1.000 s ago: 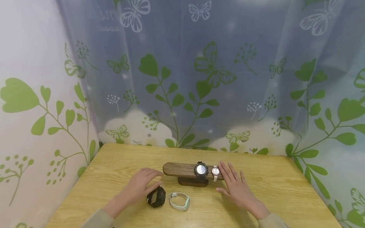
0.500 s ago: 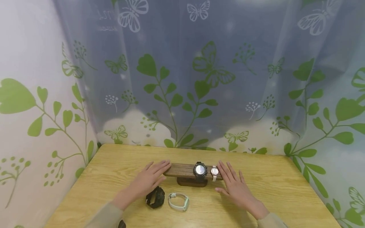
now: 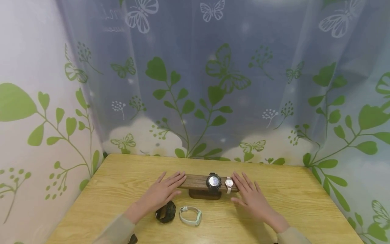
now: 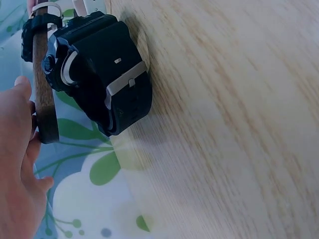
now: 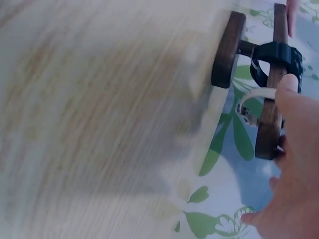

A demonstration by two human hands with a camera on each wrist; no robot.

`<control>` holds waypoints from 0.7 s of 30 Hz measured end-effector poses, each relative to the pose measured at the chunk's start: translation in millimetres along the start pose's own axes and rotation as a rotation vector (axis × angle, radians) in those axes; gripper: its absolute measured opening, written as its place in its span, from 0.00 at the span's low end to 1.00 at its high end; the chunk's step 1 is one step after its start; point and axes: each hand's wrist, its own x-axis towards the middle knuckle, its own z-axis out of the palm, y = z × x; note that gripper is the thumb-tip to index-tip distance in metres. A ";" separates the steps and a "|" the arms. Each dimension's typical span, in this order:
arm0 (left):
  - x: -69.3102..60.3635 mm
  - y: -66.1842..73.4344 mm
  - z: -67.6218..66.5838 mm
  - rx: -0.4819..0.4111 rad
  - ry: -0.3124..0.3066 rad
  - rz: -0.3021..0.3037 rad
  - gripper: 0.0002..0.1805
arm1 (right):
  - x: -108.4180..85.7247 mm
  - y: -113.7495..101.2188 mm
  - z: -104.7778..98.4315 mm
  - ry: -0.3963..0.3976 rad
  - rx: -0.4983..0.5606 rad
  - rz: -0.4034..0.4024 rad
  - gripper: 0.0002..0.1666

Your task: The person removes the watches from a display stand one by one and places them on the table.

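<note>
1. The wooden watch stand (image 3: 201,185) is on the surface (image 3: 292,193) toward 12 o'clock from the person, between both hands, its base (image 3: 204,194) under the middle of the bar (image 3: 193,182)
2. The left hand (image 3: 159,194) lies at the bar's 9 o'clock end, the right hand (image 3: 254,200) at its 3 o'clock end; both have fingers nearly straight and thumbs spread, touching the wood without curling round it, probably to steady it
3. A black watch (image 3: 214,181) and a white-strapped watch (image 3: 229,183) wrap the bar from its middle toward 3 o'clock; the looped straps likely keep them on
4. A second black watch (image 3: 171,211) lies at the stand's 8 o'clock and a mint watch (image 3: 199,218) at its 7, seemingly kept within reach
5. The bar's long axis runs 9 to 3 o'clock, the 3 o'clock end slightly nearer the person; the mounted dials face up toward them
</note>
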 end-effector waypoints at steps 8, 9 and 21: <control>-0.9 1.6 -2.7 0.015 0.004 -0.001 0.33 | 20.0 3.2 -6.3 0.089 0.025 -0.041 0.45; -1.0 2.1 -3.0 0.018 0.006 0.001 0.33 | 22.3 3.0 -6.2 0.099 0.029 -0.053 0.45; -1.3 5.1 -5.9 0.048 0.031 0.036 0.34 | 32.9 2.9 3.9 0.108 -0.061 -0.106 0.46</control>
